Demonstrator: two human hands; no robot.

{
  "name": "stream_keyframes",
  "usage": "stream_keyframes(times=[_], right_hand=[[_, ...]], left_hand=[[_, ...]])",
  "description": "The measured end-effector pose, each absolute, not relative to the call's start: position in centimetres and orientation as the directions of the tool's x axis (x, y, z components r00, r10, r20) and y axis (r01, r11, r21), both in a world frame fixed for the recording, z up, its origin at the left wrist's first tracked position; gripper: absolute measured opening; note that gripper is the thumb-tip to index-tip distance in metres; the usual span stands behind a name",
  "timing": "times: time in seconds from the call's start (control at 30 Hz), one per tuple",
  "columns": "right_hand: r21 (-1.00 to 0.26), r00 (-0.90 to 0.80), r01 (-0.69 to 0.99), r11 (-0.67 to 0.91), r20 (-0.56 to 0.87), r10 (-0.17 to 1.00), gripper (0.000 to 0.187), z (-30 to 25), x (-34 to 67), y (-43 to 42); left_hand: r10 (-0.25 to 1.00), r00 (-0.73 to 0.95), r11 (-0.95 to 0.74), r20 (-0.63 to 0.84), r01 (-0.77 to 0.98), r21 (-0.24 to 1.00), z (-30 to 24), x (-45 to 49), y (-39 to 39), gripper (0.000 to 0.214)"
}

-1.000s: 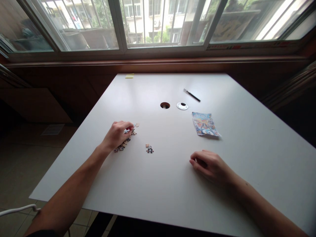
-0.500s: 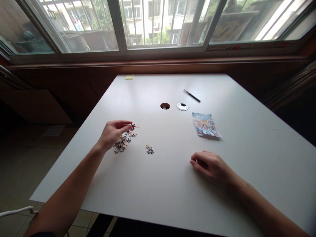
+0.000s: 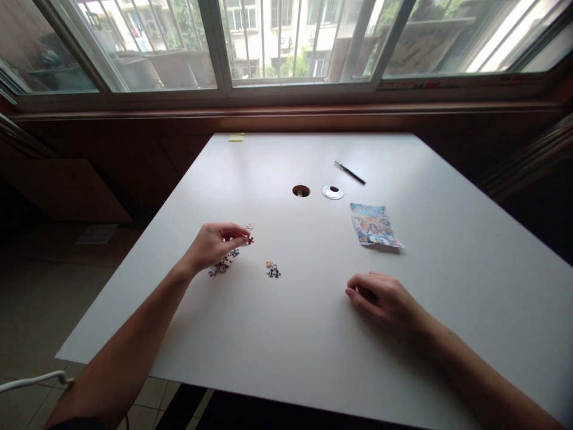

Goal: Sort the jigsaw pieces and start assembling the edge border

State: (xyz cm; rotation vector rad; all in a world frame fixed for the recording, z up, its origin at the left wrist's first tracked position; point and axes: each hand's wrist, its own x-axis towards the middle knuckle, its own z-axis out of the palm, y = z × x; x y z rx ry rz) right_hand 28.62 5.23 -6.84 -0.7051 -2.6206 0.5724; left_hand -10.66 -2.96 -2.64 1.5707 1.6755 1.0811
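My left hand [image 3: 219, 243] pinches a small reddish jigsaw puzzle piece [image 3: 250, 239] between thumb and fingertips. Beneath that hand, and partly covered by it, lies a loose pile of puzzle pieces [image 3: 219, 267]. A few more pieces [image 3: 249, 227] show just past the fingers. To the right of the pile sits a small cluster of puzzle pieces [image 3: 273, 270], with a yellowish piece [image 3: 269, 263] at its upper edge. My right hand [image 3: 380, 297] rests on the table with its fingers curled in and thumb against them; nothing shows in it.
On the white table [image 3: 290, 340] a colourful printed sheet [image 3: 375, 226] lies beyond my right hand. Farther back are a black pen [image 3: 350, 172], a round cable hole [image 3: 301, 191] and its silver cover [image 3: 332, 192]. A yellow sticky note [image 3: 236, 138] is at the far edge.
My left hand has moved slightly right and toward me, lifting a reddish piece over the pile. My right hand stays where it was. The view has shifted slightly.
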Motion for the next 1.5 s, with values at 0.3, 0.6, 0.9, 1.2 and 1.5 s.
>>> stream_keyframes(times=[0.3,0.6,0.9,1.2,1.5], right_hand=[[-0.512,-0.806,0.466,0.722,0.093,0.585,0.02,-3.8,24.2,6.2],[-0.423,-0.925,0.092,0.901,0.3,0.235,0.025,-5.5,17.0,6.8],[-0.251,-0.943,0.149,0.956,0.254,0.214,0.033,-6.7,17.0,6.4],[-0.315,-0.94,0.131,0.94,0.262,0.219,0.039,-6.8,17.1,6.5],[-0.327,-0.939,0.149,0.933,0.251,0.237,0.038,-6.8,17.1,6.5]], left_hand=[[0.964,0.251,-0.248,0.093,0.709,0.66,-2.6,-8.6,-3.5,0.013],[0.922,0.378,-0.356,0.085,0.738,0.573,-3.1,-8.0,-3.3,0.011],[0.896,0.418,-0.433,0.149,0.751,0.499,-3.8,-7.3,-3.4,0.012],[0.921,0.09,-0.207,0.378,0.938,0.28,-3.1,-12.0,-2.8,0.014],[0.952,0.125,-0.171,0.279,0.974,0.15,-4.8,-12.0,-2.5,0.018]])
